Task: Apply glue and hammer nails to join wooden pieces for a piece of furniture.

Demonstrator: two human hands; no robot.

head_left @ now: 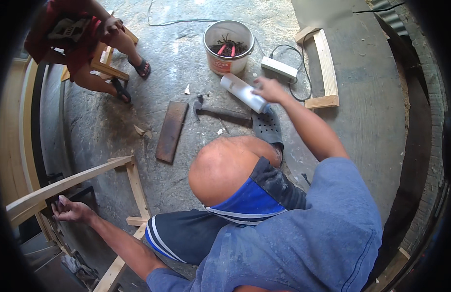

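My right hand (pixel 270 90) reaches forward over the concrete floor and grips a white plastic bottle (pixel 244 92), tilted with its base toward the upper left. My left hand (pixel 69 210) rests at the lower left on a curved wooden frame (pixel 65 184), fingers curled against its underside. A hammer (pixel 220 111) lies on the floor just below the bottle. My bare knee (pixel 225 168) and blue shorts fill the centre.
A white bucket (pixel 229 46) holding red-handled tools stands at the top centre. Beside it lies a white power strip (pixel 280 69) with its cable. A dark flat board (pixel 170 131), a bent wooden piece (pixel 324 63) and another person's legs in sandals (pixel 128 68) are nearby.
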